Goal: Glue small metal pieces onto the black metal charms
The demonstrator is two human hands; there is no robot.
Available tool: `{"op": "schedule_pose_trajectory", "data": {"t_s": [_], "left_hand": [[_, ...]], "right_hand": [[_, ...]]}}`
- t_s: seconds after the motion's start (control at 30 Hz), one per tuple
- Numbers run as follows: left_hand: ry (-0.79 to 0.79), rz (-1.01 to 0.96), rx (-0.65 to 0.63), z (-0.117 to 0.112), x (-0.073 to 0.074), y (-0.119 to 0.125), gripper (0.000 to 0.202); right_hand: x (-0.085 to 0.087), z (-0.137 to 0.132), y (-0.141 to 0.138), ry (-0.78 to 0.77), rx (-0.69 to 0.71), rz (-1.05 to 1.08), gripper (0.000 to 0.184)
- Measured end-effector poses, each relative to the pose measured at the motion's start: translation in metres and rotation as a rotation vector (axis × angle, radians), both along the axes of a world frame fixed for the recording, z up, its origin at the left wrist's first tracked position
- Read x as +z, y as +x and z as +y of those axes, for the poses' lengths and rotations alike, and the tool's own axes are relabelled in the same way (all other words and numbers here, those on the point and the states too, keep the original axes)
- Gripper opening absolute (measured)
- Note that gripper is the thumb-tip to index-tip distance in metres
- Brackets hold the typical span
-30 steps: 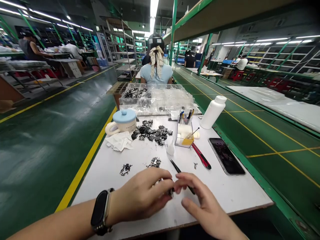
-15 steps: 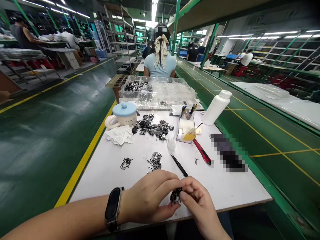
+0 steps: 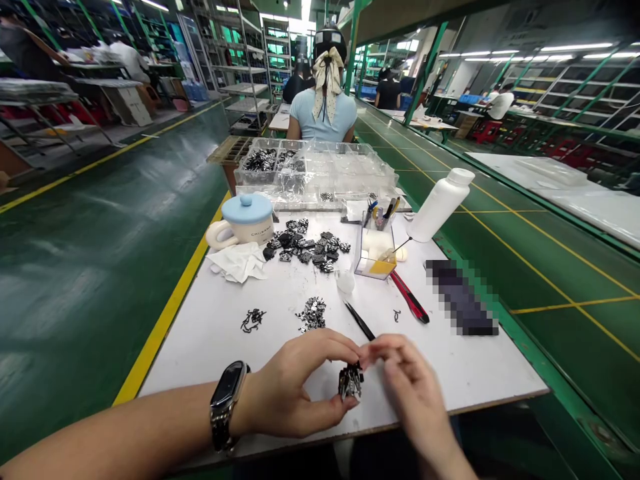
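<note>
My left hand [image 3: 295, 383], with a dark band on the wrist, pinches a small black-and-silver mechanical part [image 3: 351, 381] between thumb and fingers, just above the near edge of the white tabletop [image 3: 200, 360]. Right beside it is my right hand [image 3: 407, 380], slightly blurred, its fingertips close to the part's upper side and its thumb off the part. Nothing shows in its fingers. Black tweezers [image 3: 359, 321] lie just beyond both hands. A heap of small silver pieces [image 3: 313, 313] is ahead of my left hand, and thin black pieces [image 3: 253, 320] form a smaller pile farther left.
Black parts [image 3: 305, 247] lie scattered mid-table. Around them stand a blue-lidded mug [image 3: 247, 220], a clear tool holder [image 3: 375, 250] and a white bottle [image 3: 440, 203]. A red utility knife [image 3: 410, 297] is on the right. Clear compartment boxes [image 3: 320, 173] fill the far end; a person sits beyond.
My right thumb has come off the part and the right hand has opened slightly. More of the part shows in my left hand. The whole view has tilted down a little.
</note>
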State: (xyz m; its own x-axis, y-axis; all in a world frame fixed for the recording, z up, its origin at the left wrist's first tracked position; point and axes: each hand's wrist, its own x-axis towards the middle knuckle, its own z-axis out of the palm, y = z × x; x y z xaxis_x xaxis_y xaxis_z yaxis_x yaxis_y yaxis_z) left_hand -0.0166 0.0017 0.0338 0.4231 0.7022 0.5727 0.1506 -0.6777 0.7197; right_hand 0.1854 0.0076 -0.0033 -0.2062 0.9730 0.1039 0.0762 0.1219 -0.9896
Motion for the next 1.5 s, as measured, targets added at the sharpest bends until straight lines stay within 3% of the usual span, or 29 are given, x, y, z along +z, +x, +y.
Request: {"op": "schedule_pose_trajectory", "data": {"t_s": [0.07, 0.17, 0.27, 0.37, 0.53, 0.87, 1.17, 1.4, 1.5], "left_hand": [[0.002, 0.011, -0.003, -0.001, -0.001, -0.003, 0.042], [0.009, 0.021, -0.016, -0.002, -0.003, -0.005, 0.043], [-0.001, 0.024, -0.023, -0.001, -0.005, -0.007, 0.042], [-0.016, 0.033, -0.015, 0.000, -0.007, -0.007, 0.042], [-0.029, 0.045, -0.034, 0.001, -0.009, -0.008, 0.043], [-0.023, 0.033, -0.068, -0.003, -0.010, -0.009, 0.044], [-0.005, -0.008, -0.090, -0.007, -0.010, -0.006, 0.042], [-0.137, -0.003, -0.158, -0.015, -0.018, -0.002, 0.027], [-0.168, -0.057, -0.154, -0.014, -0.022, -0.001, 0.043]], "right_hand": [[0.004, 0.023, 0.034, 0.191, -0.256, -0.216, 0.024], [0.007, 0.069, 0.096, 0.301, -0.550, -0.470, 0.022], [0.003, 0.107, 0.146, 0.262, -0.567, -0.704, 0.021], [-0.009, 0.125, 0.168, 0.216, -0.538, -0.845, 0.023], [-0.027, 0.128, 0.174, 0.232, -0.598, -0.926, 0.025], [-0.040, 0.129, 0.178, 0.308, -0.598, -0.899, 0.026], [-0.054, 0.129, 0.188, 0.364, -0.569, -0.739, 0.044], [-0.058, 0.129, 0.192, 0.408, -0.554, -0.646, 0.048], [-0.058, 0.128, 0.190, 0.412, -0.550, -0.684, 0.053]]}}
